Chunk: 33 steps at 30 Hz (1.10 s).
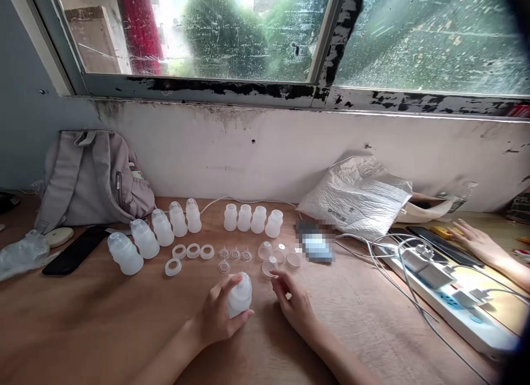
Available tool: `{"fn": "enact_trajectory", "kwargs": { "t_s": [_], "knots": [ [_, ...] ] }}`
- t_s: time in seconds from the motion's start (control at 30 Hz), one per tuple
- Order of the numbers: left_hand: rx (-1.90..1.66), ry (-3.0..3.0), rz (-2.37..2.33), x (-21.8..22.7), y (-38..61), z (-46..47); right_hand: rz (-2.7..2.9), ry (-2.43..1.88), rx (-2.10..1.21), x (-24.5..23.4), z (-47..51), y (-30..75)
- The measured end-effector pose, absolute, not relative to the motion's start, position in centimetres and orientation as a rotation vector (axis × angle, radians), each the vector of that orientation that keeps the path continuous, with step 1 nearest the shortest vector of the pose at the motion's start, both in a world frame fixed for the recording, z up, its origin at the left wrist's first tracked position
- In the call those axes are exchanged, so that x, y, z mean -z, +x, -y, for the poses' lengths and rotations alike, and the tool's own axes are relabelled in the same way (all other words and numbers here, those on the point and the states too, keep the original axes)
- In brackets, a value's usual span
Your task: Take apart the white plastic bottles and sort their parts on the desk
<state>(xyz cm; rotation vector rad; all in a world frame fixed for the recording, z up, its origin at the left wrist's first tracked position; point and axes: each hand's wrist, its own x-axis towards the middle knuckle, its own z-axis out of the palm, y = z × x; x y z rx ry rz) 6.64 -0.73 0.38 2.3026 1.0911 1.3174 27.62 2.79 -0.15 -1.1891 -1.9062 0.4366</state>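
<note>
My left hand (pixel 219 313) is wrapped round a frosted baby bottle (pixel 240 297), held a little tilted near the front of the table. My right hand (pixel 295 305) is beside it with fingers bent and slightly apart, the fingertips at the edge of a clear dome cap (pixel 269 266); whether they touch it I cannot tell. More clear caps (pixel 293 259) lie just behind. To their left are several clear nipples (pixel 235 254) and several white collar rings (pixel 193 250). Open bottles (pixel 259 219) stand in a row at the back, and capped bottles (pixel 163 228) form a slanting line at left.
A grey backpack (pixel 91 175), a black phone (pixel 77 251) and a plastic bag (pixel 25 255) occupy the left. At right are a silver bubble bag (pixel 356 194), a power strip (pixel 455 308) with loose white cables, and another person's hand (pixel 476 242). A wall and window close off the back.
</note>
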Motion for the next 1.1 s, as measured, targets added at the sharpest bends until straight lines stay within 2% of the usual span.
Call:
{"fn": "enact_trajectory", "kwargs": {
  "t_s": [0.33,0.53,0.73,0.9,1.1],
  "knots": [
    [-1.001,2.180,-1.238,-1.1,7.6,1.2,1.856,-1.070,-0.678,-1.7,-1.1,27.2],
    [-0.920,2.435,-1.257,-1.4,7.2,1.2,1.815,-1.019,-0.924,-2.4,-0.7,27.1],
    [-0.729,2.633,-1.127,-1.7,6.7,1.3,1.854,-1.162,-0.863,-3.1,-0.6,26.9],
    [-0.679,2.401,-1.062,-3.7,6.8,2.2,1.794,-1.166,-0.772,-3.2,-0.2,27.0],
    [-0.591,1.798,-0.840,-6.1,6.8,2.2,1.731,-1.158,-0.773,-3.5,0.0,27.1]
  ]
}}
